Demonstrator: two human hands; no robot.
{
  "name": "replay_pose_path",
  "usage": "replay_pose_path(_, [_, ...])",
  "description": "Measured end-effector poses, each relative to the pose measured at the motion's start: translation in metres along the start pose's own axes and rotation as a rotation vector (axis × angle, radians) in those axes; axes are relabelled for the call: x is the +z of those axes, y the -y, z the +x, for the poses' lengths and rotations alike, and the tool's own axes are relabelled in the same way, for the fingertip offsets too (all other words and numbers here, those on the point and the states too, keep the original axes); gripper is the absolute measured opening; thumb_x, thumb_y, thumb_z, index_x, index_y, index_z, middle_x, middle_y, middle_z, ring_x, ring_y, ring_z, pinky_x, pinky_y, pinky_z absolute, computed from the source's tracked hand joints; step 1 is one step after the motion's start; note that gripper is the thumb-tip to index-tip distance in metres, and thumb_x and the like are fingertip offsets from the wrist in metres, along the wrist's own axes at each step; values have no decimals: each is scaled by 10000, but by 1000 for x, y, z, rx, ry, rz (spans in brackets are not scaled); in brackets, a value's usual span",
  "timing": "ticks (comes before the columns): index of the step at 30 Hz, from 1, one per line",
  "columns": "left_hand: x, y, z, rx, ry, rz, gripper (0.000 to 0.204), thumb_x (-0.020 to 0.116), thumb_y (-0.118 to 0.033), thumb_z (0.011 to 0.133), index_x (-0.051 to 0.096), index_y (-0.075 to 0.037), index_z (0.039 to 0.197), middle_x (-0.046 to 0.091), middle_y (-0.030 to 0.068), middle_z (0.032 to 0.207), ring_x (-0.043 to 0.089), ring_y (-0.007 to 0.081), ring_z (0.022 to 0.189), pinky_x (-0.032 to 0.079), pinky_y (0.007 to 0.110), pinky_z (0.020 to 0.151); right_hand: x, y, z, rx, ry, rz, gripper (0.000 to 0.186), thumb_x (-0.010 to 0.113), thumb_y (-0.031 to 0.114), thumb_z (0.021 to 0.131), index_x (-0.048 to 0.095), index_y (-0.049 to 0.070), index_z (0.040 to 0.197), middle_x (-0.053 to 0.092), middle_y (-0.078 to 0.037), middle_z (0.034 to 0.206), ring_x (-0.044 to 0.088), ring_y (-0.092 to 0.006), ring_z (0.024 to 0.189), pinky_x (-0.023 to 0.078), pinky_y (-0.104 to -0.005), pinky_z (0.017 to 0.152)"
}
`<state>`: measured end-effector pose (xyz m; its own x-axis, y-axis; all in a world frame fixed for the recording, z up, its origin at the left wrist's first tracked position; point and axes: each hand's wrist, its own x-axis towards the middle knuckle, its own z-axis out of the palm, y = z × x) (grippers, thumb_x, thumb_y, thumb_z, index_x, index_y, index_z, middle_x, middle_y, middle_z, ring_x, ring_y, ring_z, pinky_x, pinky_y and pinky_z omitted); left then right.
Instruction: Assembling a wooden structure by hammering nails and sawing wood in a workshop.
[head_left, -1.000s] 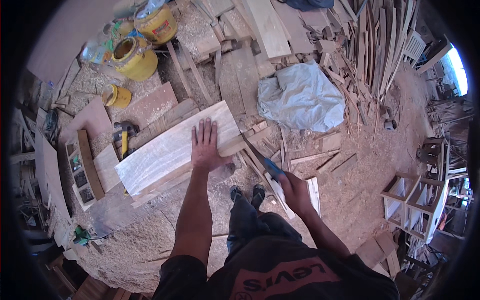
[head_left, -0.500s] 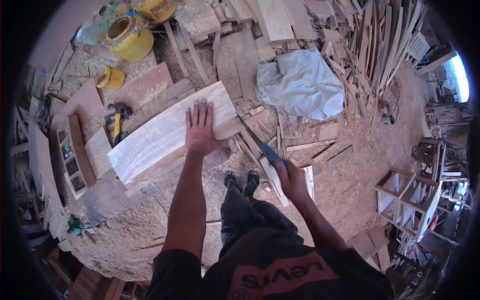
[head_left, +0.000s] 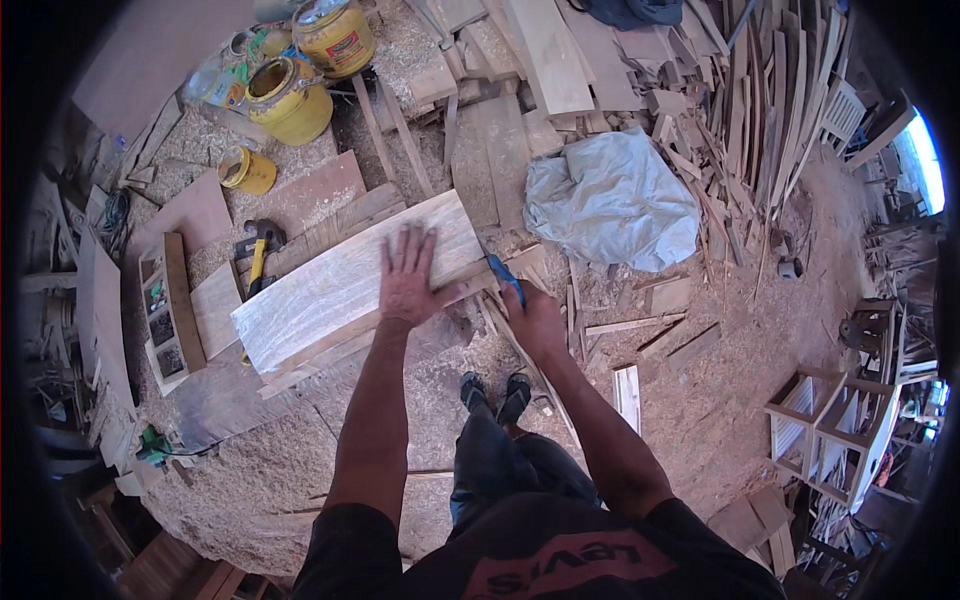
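Observation:
A wide pale wooden board [head_left: 320,288] lies slanted on a low wooden support. My left hand [head_left: 408,285] is pressed flat on its right part, fingers spread and thumb out to the side. At the board's right end my right hand [head_left: 537,322] grips the blue handle of a handsaw [head_left: 505,276]. Little of the saw's blade shows; it meets the end edge of the board, so its depth in the wood cannot be seen. A hammer [head_left: 259,255] with a yellow and black handle lies beyond the board's left part.
Yellow buckets [head_left: 290,105] and a small yellow pot [head_left: 247,171] stand far left. A grey plastic sheet [head_left: 612,200] is heaped beyond the saw. Wood strips [head_left: 780,110] pile up far right. A wooden frame [head_left: 830,430] stands at right. Sawdust covers the floor.
My right hand has pushed the saw forward and away from me, so less blade shows on my side. My left hand stays flat on the board. The whole view has shifted slightly.

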<state>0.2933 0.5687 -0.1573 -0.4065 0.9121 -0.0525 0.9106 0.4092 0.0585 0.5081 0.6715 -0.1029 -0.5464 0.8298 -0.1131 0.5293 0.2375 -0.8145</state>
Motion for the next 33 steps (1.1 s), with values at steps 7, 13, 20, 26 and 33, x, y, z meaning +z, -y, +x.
replay_pose_path(7, [9,10,10,-367,-300,-1,936,474,-684,953,265,-42,1601,273,235,1639,189,408,1546,136,612,1234,-33,7,-24,41,54,-82,332,589,298,1025,680,-20,996,621,-236,673,648,-384,611,482,-446,574])
replay_pose_path(13, [4,24,-8,-374,-302,7,943,494,-675,935,279,-38,1597,332,229,1608,218,407,1535,139,626,1228,-128,44,-139,320,200,-53,283,614,235,1020,701,15,1176,669,-175,683,709,-269,617,502,-380,552])
replay_pose_path(20, [2,-8,16,-361,-292,-43,941,513,-661,930,280,-39,1597,351,219,1598,227,412,1529,134,621,1228,-25,-7,11,26,10,-165,323,634,322,999,698,6,989,646,-266,697,665,-461,680,490,-511,558])
replay_pose_path(26, [6,29,0,-383,-331,-23,918,510,-660,928,340,-25,1568,375,226,1578,252,414,1514,128,626,1229,-69,17,-71,171,133,5,299,628,284,1006,698,-2,1055,648,-218,671,692,-383,632,488,-455,539])
replay_pose_path(33, [-2,9,2,-384,-207,-10,954,480,-682,939,239,-50,1613,294,232,1628,166,406,1553,96,608,1240,-67,-1,-68,177,115,-225,270,635,255,1003,695,-4,1045,671,-207,701,703,-357,640,498,-426,547])
